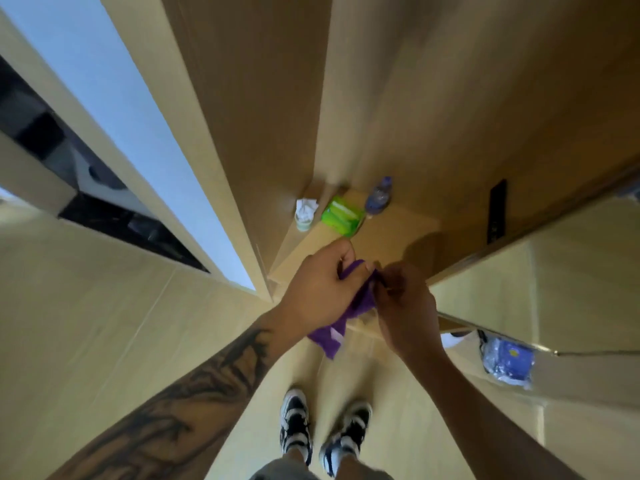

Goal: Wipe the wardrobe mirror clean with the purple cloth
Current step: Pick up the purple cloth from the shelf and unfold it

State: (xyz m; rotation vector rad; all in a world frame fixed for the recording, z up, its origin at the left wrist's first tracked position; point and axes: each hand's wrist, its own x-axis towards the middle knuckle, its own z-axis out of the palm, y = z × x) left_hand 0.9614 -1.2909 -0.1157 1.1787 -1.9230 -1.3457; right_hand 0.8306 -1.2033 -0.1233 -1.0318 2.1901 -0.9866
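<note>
I hold the purple cloth (330,337) in both hands in front of the open wardrobe, above its low shelf edge. My left hand (322,289) grips the cloth's upper part with curled fingers. My right hand (405,306) pinches the same bunched top from the right. The cloth's lower end hangs free below my hands. A tall pale blue panel (114,109) framed in light wood runs along the left; it looks like the wardrobe mirror. Neither hand touches it.
On the wardrobe shelf (398,237) stand a small bottle with white tissue (305,211), a green pack (343,216) and a water bottle (380,195). A black fitting (497,213) sits on the right door. A blue bag (507,363) lies at the right. My shoes (294,424) stand on the pale floor.
</note>
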